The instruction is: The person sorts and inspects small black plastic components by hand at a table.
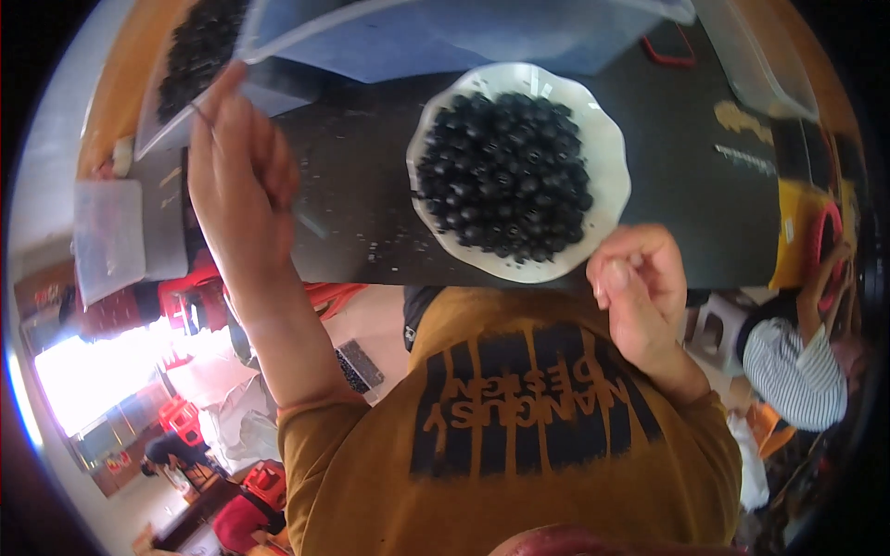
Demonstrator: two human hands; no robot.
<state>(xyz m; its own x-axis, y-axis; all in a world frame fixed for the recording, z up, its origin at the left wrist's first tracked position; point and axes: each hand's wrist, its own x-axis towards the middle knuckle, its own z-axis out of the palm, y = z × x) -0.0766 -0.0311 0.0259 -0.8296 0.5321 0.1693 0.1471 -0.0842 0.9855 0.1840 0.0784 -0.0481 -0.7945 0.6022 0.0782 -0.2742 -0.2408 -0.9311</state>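
A white scalloped bowl (607,171) stands in front of me, heaped with small round black beads or berries (505,171); their exact kind is unclear. My left hand (243,157) is raised left of the bowl, beside a clear bin. Its index finger points away from me and the others curl in. A thin dark line (201,113) shows at its fingers, too small to name. Close to the bowl's near right rim, my right hand (642,287) has its thumb and fingers pinched together. Whatever it may hold is hidden.
More black pieces (199,56) fill a clear bin at the far left. A large translucent tub (445,42) stands behind the bowl. A red-edged phone (669,44) lies far right on the dark table (357,176), with scattered crumbs. At right sits a person in a striped shirt (797,366).
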